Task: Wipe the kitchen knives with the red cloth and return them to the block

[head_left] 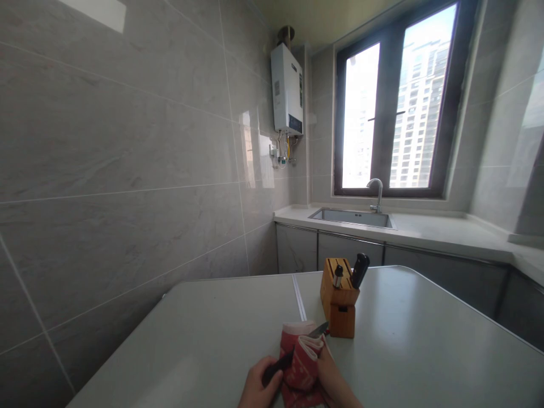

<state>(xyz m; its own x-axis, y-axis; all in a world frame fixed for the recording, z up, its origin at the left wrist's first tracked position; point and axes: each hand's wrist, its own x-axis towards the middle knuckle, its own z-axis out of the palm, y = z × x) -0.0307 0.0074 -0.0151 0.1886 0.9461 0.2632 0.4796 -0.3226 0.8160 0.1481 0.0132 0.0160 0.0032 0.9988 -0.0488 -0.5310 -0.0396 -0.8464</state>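
While you look down at the bench (425, 351), this is how things lie:
Left hand: your left hand (258, 388) is closed around the black handle of a knife (293, 354).
Knife: it slants up to the right, its blade tip poking out of the cloth, just beside the block.
Right hand: your right hand (334, 382) is wrapped in a red cloth (304, 362), pinching it around the blade.
Block: a wooden knife block (339, 303) stands on the bench just beyond your hands, two handles sticking out.
Behind: a sink (352, 216) with a tap under the window; a heater (287, 89) on the wall.
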